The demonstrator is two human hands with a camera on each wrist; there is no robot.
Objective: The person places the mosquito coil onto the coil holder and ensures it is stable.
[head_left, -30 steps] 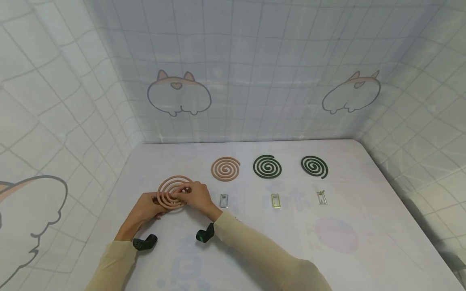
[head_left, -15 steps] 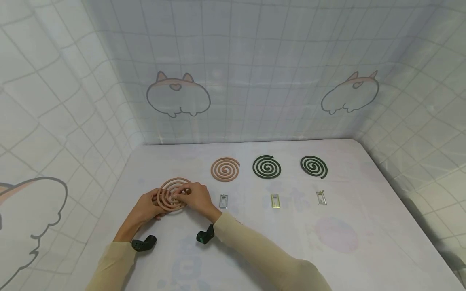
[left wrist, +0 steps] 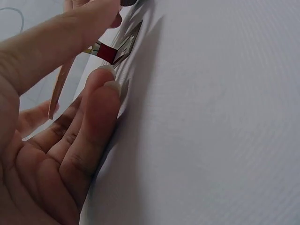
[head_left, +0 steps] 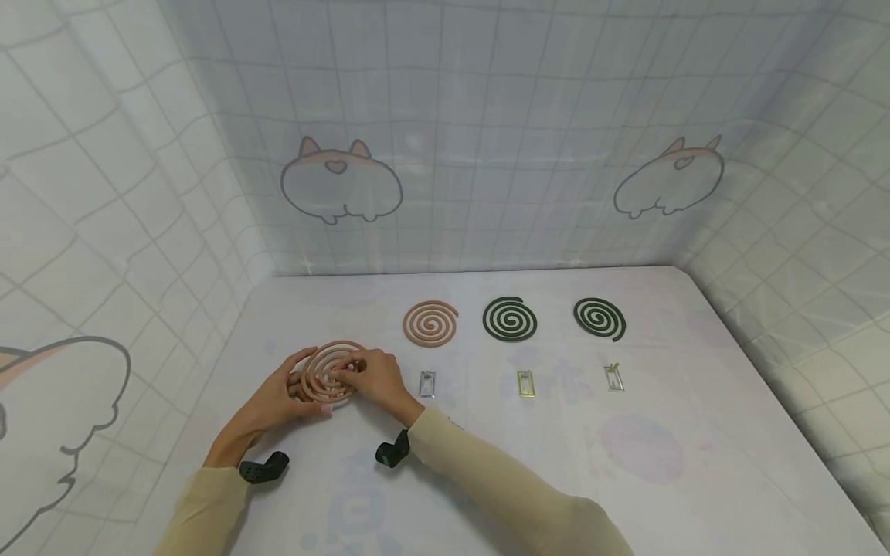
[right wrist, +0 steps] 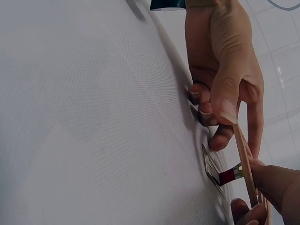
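Note:
A tan mosquito coil [head_left: 321, 378] lies tilted between the two hands, on the left part of the white table. My left hand [head_left: 271, 403] holds its left rim, the thumb along the near side and the fingers round the far side. My right hand [head_left: 375, 381] pinches at the coil's centre from above. Beneath the coil, the right wrist view shows a thin metal coil stand [right wrist: 207, 161] at the table. Its upright, with a red part [right wrist: 227, 177], reaches up to the coil. The coil's edge [left wrist: 58, 91] also shows in the left wrist view.
Behind and to the right lie another tan coil [head_left: 429, 325] and two green coils, one nearer the middle [head_left: 511, 320] and one farther right [head_left: 598, 317]. In front of them are a silver stand [head_left: 427, 376], a gold stand [head_left: 526, 375] and another silver stand [head_left: 613, 374].
My left hand has shifted slightly left and spread, its thumb now stretched along the coil's near rim. The right hand stays at the coil's centre. The coil has barely moved.

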